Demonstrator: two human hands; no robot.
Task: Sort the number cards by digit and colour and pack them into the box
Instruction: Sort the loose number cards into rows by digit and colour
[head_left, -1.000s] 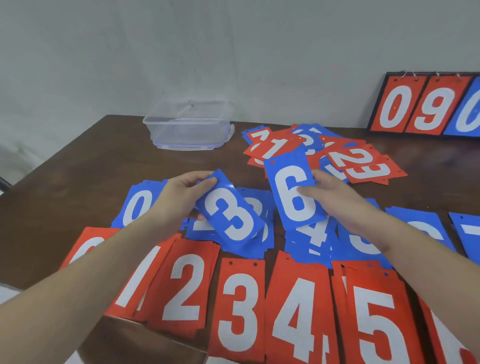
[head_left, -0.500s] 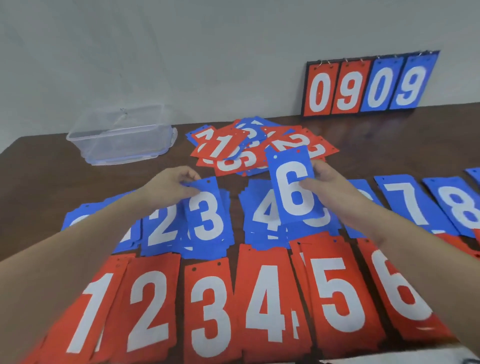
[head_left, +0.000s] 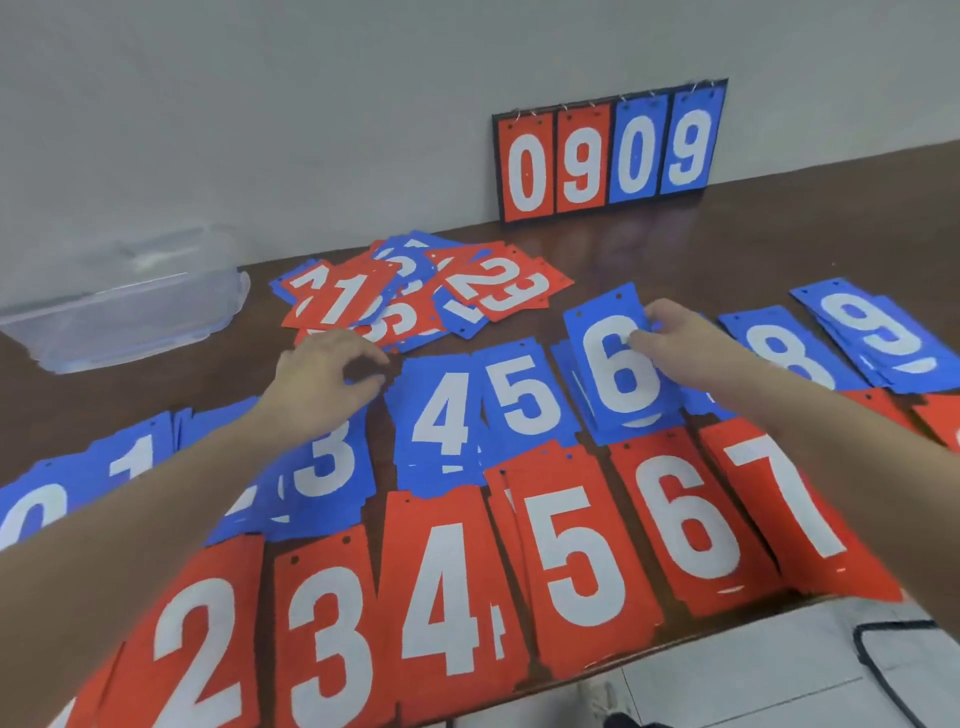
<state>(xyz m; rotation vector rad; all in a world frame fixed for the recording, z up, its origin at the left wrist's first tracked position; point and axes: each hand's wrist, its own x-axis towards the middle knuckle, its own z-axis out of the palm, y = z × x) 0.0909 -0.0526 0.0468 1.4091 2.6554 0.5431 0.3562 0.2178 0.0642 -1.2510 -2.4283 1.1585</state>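
Observation:
Sorted piles lie in two rows on the brown table. The blue row behind runs from 0 to 9 and the red row in front shows 2 to 7. My right hand pinches the upper right edge of a blue 6 card, which lies tilted on the blue 6 pile. My left hand hovers with loosely curled fingers, holding nothing, just above the blue 3 pile. An unsorted heap of red and blue cards lies behind the hands. The clear plastic box stands at the far left.
A flip scoreboard reading 0 9 0 9 leans against the wall at the back. The table's front edge runs along the red row at the lower right. Below it is pale floor with a black cable.
My left hand let go of the blue 3 card, which now lies on its pile. My right hand carried the blue 6 rightwards onto the blue 6 pile. The view swung right.

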